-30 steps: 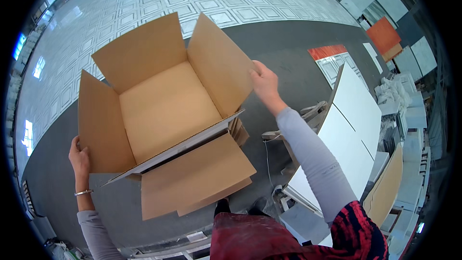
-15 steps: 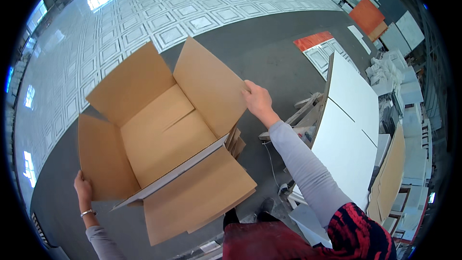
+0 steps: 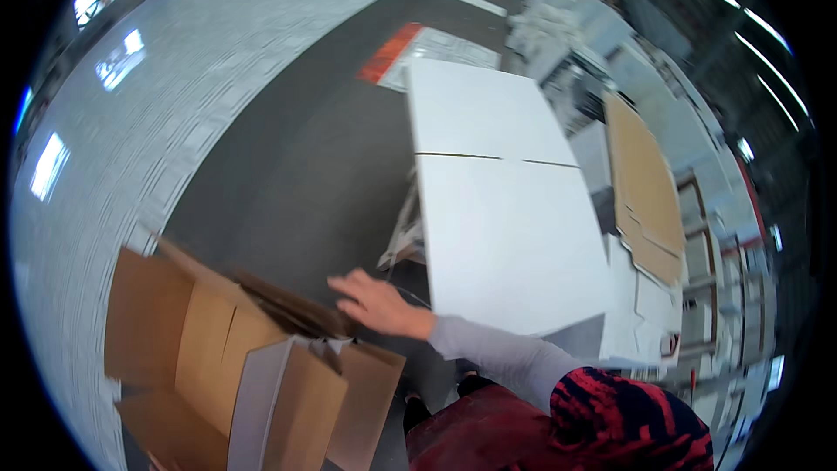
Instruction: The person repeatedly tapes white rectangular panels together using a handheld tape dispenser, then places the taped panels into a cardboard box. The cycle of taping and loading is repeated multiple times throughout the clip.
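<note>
An open cardboard box (image 3: 205, 358), brown inside and whitish on its outer side, stands at the lower left with its flaps spread. My right hand (image 3: 377, 303) is off the box, to the right of it, with fingers stretched and apart and nothing in them. Between that hand and the box, brown cardboard flaps or sheets (image 3: 301, 305) are blurred. Only a sliver of what looks like my left hand (image 3: 155, 464) shows at the lower edge by the box; its fingers are hidden.
A large white panel table (image 3: 514, 235) with a dark seam stands right of my hand. Beyond it lean cardboard sheets (image 3: 647, 187) and pale slabs. A white panel with an orange strip (image 3: 392, 52) lies on the grey floor (image 3: 296, 157). Glossy patterned flooring (image 3: 209, 61) spreads left.
My right hand has let go of the box flap. The view has swung right, so the box now sits lower left and the white table is central. My left hand has nearly left the picture.
</note>
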`<state>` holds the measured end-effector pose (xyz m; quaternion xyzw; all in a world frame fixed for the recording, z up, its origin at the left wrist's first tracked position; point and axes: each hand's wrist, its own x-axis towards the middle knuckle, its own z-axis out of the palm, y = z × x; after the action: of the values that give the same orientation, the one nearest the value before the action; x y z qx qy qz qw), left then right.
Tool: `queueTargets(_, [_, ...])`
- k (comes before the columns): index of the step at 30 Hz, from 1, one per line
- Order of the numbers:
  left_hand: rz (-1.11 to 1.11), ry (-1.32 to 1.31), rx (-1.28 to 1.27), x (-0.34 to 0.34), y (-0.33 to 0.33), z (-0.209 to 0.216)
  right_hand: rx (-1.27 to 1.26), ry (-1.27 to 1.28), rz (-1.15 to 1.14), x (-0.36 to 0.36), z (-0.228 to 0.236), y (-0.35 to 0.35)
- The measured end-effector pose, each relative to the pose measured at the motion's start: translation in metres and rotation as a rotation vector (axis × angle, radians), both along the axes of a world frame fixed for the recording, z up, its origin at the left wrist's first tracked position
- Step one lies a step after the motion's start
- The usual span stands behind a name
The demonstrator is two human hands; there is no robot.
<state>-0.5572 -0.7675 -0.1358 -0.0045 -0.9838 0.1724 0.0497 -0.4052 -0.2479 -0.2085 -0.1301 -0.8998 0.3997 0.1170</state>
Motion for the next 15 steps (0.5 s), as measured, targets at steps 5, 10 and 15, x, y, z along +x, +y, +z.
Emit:
queueTargets(5, [-0.673, -0.051, 0.422, -0.005, 0.135, 0.033, -0.078, 0.065, -0.224, 0.161, 0.008, 0.019])
queueTargets(10, [-1.180, -0.386, 0.775, 0.096, 0.352, -0.017, 0.268, 0.001, -0.771, 0.302, 0.025, 0.073])
queueTargets(15, [-0.425, -1.214, 1.228, 0.164, 0.478, -0.106, 0.735, -0.369, -1.189, 0.399, 0.009, 0.146])
